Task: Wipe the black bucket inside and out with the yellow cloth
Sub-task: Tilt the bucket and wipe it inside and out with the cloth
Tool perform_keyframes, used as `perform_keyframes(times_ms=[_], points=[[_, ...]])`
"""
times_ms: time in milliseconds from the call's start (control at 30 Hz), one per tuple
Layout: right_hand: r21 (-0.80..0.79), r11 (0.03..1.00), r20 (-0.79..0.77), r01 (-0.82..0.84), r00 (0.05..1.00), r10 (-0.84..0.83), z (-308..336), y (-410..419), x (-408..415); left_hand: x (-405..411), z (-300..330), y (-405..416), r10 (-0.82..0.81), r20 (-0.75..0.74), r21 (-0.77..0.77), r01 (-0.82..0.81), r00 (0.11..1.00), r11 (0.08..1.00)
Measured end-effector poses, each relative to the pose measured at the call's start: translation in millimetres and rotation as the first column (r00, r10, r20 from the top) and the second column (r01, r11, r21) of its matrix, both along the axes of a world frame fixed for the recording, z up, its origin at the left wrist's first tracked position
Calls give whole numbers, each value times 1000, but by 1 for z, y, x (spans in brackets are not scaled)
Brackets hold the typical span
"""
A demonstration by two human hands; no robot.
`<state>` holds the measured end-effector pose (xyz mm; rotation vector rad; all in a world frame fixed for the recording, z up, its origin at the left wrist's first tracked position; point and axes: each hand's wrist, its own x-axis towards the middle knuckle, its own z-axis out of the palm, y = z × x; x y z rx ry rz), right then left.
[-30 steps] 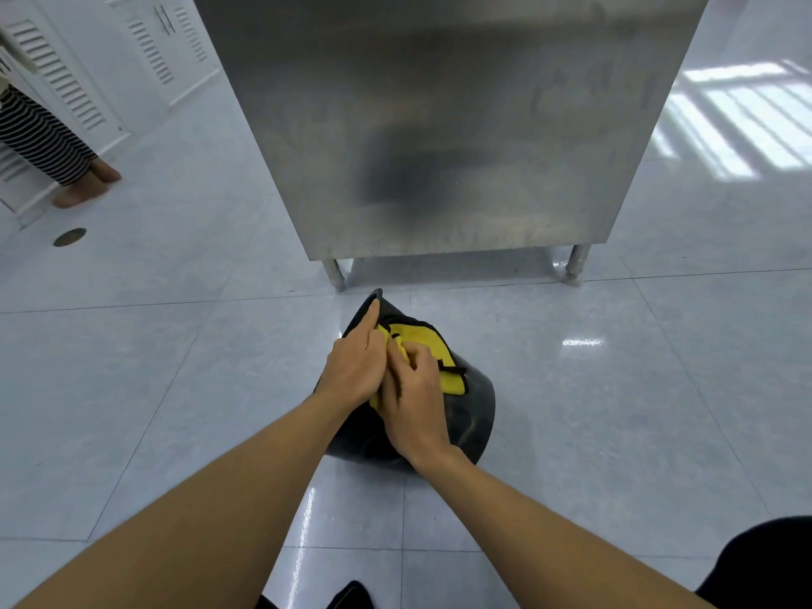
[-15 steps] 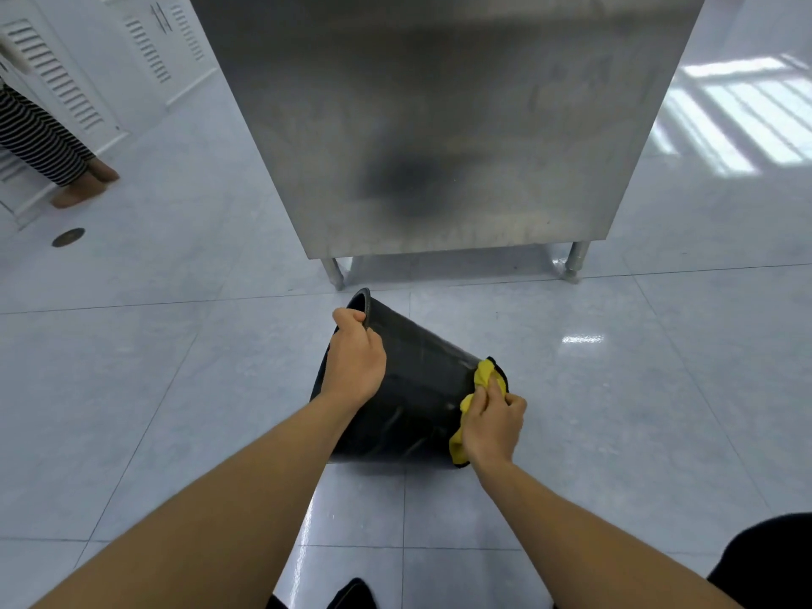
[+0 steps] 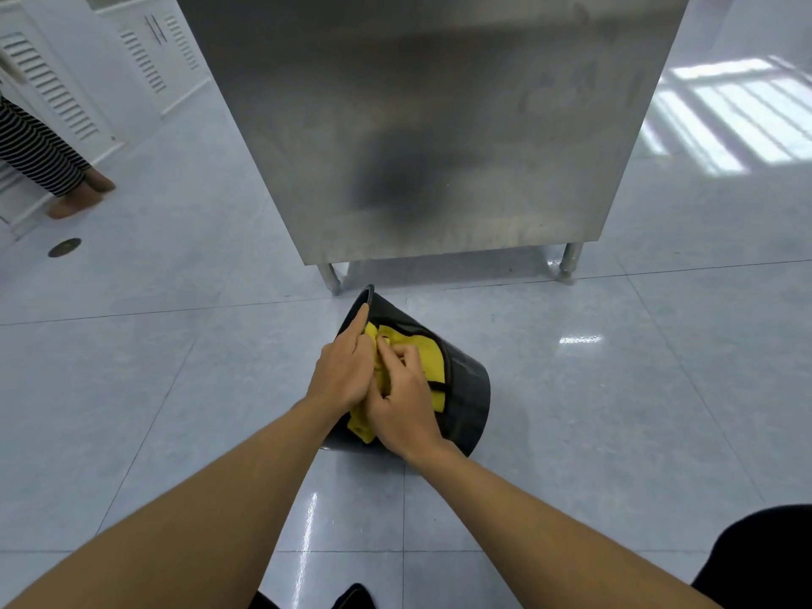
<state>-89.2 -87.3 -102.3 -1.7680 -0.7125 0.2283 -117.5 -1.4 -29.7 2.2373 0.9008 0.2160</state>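
Black bucket: tipped on floor tiles | left hand: fingers closed on rim | right hand: fingers clamped on yellow cloth against bucket.

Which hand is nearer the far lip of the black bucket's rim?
Left. The left hand has a finger lying along the black plastic bucket up to that lip; the right hand presses the yellow cloth lower down.

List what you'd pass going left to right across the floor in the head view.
Striped trouser leg → floor drain → left hand → yellow cloth → black bucket → right cabinet leg
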Motion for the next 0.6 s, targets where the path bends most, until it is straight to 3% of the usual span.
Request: perform_keyframes(times_ms=[133, 300, 400, 500, 600], points=[[-35, 997, 143, 75, 987, -70, -13, -8, 4, 2, -9, 4, 18, 88, -180, -2, 996, 984], [-303, 903, 321, 306, 925, -205, -37, -31, 19, 2, -13, 12, 40, 81, -146, -28, 996, 989], [-409, 866, 241, 289, 949, -203, -53, -39, 20, -2, -21, 18, -23, 15, -106, 24, 1000, 994], [-344, 905, 154, 252, 965, -210, -47, -33, 17, 2, -24, 17, -16, 23, -105, 18, 1000, 994], [-305, 932, 182, 194, 973, -143, -27, -18, 13, 5, -22, 14, -17, 71, -96, 24, 997, 995]])
